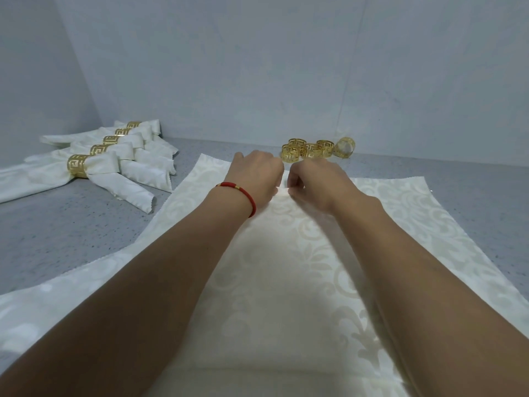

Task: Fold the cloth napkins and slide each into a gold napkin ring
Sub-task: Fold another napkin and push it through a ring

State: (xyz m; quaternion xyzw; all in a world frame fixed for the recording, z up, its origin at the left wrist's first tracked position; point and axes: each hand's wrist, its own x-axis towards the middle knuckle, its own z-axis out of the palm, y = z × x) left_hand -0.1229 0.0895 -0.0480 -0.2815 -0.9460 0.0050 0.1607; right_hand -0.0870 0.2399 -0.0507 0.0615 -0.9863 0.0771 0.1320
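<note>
Five ringed napkins (94,167) lay done, left of the flat napkin (286,282). My left hand (254,176) and right hand (312,181) both pinched its far middle; five loose rings (312,150) waited just beyond, fold barely begun.

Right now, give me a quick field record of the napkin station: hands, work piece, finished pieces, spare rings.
left hand: wears a red bracelet, pinches the far middle of the flat napkin
right hand: pinches the same spot, close beside the left hand
flat napkin: cream damask, spread on the grey table, not yet folded
finished napkins: five in gold rings, lined up at far left
loose gold rings: five clustered beyond the hands; rightmost one tipped on its side
</note>
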